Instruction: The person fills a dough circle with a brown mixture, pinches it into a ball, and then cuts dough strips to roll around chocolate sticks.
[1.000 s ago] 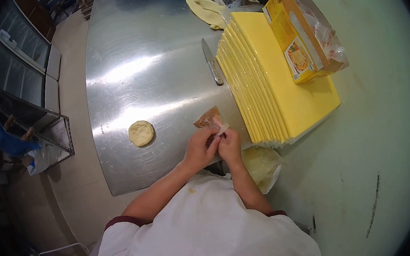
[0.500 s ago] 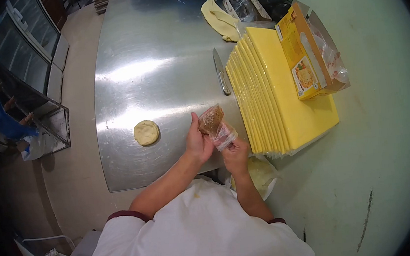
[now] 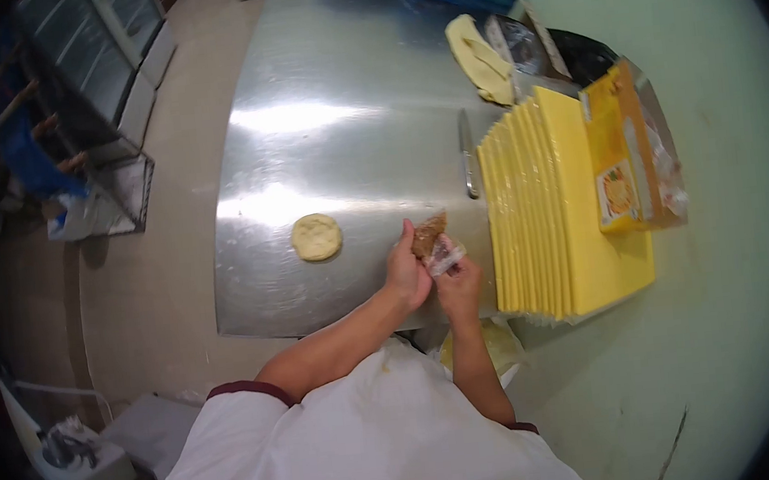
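The left hand (image 3: 406,270) grips the lower side of a small clear bag of brown filling (image 3: 429,236), and the right hand (image 3: 458,281), just beside it at about four o'clock, pinches the bag's crumpled plastic tail; the bag is held between the two just above the near edge of the steel table (image 3: 335,106). Going left to right: a flattened dough round (image 3: 317,237) lies alone at nine o'clock from the hands, apart from them; a knife (image 3: 466,153) lies at one o'clock, just beside a fanned stack of yellow sheets (image 3: 558,214) at three o'clock; an opened yellow carton (image 3: 622,161) rests on the stack. The bag looks light, soft and yielding — thin film, likely slippery and easy to tear; I judge it best held by the loose plastic neck, not squeezed at the filled end.
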`<control>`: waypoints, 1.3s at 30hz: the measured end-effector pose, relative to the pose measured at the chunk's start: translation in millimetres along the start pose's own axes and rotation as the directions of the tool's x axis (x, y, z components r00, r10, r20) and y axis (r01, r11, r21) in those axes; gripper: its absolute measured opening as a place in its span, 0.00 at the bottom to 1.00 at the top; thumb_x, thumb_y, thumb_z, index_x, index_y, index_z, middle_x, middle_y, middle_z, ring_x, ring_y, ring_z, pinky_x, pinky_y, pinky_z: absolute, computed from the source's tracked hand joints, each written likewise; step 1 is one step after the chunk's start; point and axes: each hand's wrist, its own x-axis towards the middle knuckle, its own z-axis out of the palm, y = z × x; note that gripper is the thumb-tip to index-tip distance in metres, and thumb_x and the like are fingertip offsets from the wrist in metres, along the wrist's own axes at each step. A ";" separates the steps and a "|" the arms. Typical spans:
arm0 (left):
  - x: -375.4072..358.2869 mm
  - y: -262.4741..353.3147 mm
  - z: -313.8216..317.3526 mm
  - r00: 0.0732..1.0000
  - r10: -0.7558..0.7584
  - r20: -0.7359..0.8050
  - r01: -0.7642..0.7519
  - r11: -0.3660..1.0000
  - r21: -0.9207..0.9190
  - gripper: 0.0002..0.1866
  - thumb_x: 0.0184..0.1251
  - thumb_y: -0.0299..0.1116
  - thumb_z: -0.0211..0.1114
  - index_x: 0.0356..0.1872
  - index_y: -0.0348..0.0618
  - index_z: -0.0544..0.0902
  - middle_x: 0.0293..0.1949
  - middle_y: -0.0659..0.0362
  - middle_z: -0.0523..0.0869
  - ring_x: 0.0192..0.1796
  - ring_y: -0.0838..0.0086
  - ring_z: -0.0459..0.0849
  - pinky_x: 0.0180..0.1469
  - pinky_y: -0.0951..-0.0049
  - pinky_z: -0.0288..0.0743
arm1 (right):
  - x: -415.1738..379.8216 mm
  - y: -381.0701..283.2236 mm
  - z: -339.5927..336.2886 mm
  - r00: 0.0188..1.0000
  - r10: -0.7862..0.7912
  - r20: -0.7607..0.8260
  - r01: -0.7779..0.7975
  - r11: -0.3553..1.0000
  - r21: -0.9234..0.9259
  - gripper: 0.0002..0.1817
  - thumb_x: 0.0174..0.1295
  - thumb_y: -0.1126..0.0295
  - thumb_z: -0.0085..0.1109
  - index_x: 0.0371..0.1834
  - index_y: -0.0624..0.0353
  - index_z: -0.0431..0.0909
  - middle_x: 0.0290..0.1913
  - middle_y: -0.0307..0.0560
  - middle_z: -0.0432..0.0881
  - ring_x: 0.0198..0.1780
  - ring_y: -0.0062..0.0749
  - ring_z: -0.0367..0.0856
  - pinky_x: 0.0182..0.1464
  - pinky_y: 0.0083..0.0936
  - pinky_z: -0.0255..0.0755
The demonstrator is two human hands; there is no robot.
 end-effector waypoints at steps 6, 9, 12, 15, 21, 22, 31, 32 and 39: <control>-15.2 6.5 13.9 0.998 -0.047 0.040 0.053 0.985 -0.165 0.35 0.83 0.60 0.35 0.70 0.41 0.72 0.56 0.55 0.82 0.61 0.66 0.79 0.69 0.58 0.70 | 4.7 -15.0 4.8 0.996 0.090 0.002 -0.088 0.978 -0.190 0.26 0.60 0.76 0.72 0.62 0.74 0.78 0.49 0.47 0.87 0.47 0.24 0.83 0.51 0.23 0.77; -11.1 3.0 -3.6 0.992 -0.064 0.109 0.087 0.970 -0.228 0.34 0.83 0.60 0.39 0.69 0.43 0.73 0.56 0.55 0.82 0.61 0.67 0.78 0.69 0.59 0.70 | 5.8 -15.8 4.1 0.995 0.097 0.033 -0.086 0.965 -0.246 0.24 0.60 0.75 0.72 0.59 0.74 0.80 0.47 0.47 0.87 0.45 0.24 0.83 0.49 0.24 0.78; -11.7 2.7 -3.9 0.994 -0.108 0.022 0.109 0.987 -0.116 0.32 0.82 0.61 0.42 0.66 0.45 0.74 0.55 0.56 0.82 0.61 0.67 0.78 0.70 0.59 0.69 | 8.5 -16.1 4.8 0.999 0.019 0.043 -0.002 0.929 -0.371 0.21 0.58 0.74 0.72 0.54 0.70 0.84 0.39 0.50 0.89 0.40 0.25 0.85 0.44 0.26 0.78; -7.8 -8.7 -1.3 0.990 -0.034 -0.138 0.031 0.999 -0.020 0.29 0.81 0.60 0.46 0.62 0.45 0.76 0.56 0.56 0.83 0.62 0.66 0.79 0.71 0.59 0.69 | 11.1 -34.3 4.5 0.994 -0.047 0.103 0.100 0.793 -0.601 0.17 0.54 0.72 0.72 0.47 0.66 0.87 0.31 0.57 0.87 0.31 0.31 0.86 0.38 0.30 0.77; -6.5 -14.2 -3.8 0.993 -0.086 -0.083 0.067 0.975 -0.210 0.30 0.82 0.60 0.41 0.60 0.44 0.76 0.60 0.51 0.83 0.64 0.62 0.80 0.72 0.57 0.68 | 22.5 -64.2 2.5 0.970 -0.017 0.241 0.191 0.663 -0.724 0.12 0.51 0.71 0.70 0.38 0.66 0.86 0.28 0.66 0.83 0.28 0.51 0.84 0.34 0.38 0.76; -7.3 -13.6 -1.7 0.993 -0.086 -0.077 0.066 0.970 -0.235 0.30 0.82 0.60 0.40 0.60 0.44 0.76 0.60 0.50 0.83 0.64 0.62 0.80 0.72 0.57 0.68 | 24.5 -68.9 3.5 0.973 0.018 0.230 0.164 0.645 -0.746 0.11 0.52 0.71 0.70 0.37 0.66 0.86 0.29 0.66 0.83 0.31 0.56 0.85 0.36 0.40 0.77; -12.6 -10.4 3.5 0.986 -0.136 -0.093 0.098 0.939 -0.329 0.35 0.82 0.63 0.32 0.64 0.46 0.75 0.62 0.52 0.82 0.66 0.61 0.77 0.73 0.57 0.66 | 27.7 -75.8 1.4 0.932 0.076 0.355 0.239 0.609 -0.756 0.10 0.53 0.71 0.70 0.36 0.65 0.86 0.32 0.64 0.84 0.36 0.60 0.85 0.40 0.44 0.77; -12.9 -11.0 0.5 0.990 -0.127 -0.055 0.102 0.940 -0.326 0.35 0.82 0.63 0.32 0.64 0.46 0.75 0.62 0.52 0.82 0.66 0.61 0.77 0.73 0.57 0.66 | 28.9 -71.6 -0.4 0.930 0.065 0.363 0.247 0.622 -0.743 0.10 0.53 0.71 0.70 0.36 0.65 0.86 0.31 0.64 0.84 0.35 0.60 0.85 0.39 0.44 0.77; -13.4 -17.4 -9.2 0.995 -0.095 0.027 0.097 0.898 -0.430 0.36 0.82 0.63 0.29 0.63 0.45 0.75 0.61 0.50 0.82 0.66 0.60 0.78 0.73 0.57 0.65 | 37.3 -47.1 -19.2 0.953 0.163 0.255 0.029 0.791 -0.612 0.09 0.54 0.74 0.70 0.38 0.65 0.88 0.26 0.54 0.86 0.28 0.30 0.85 0.34 0.31 0.77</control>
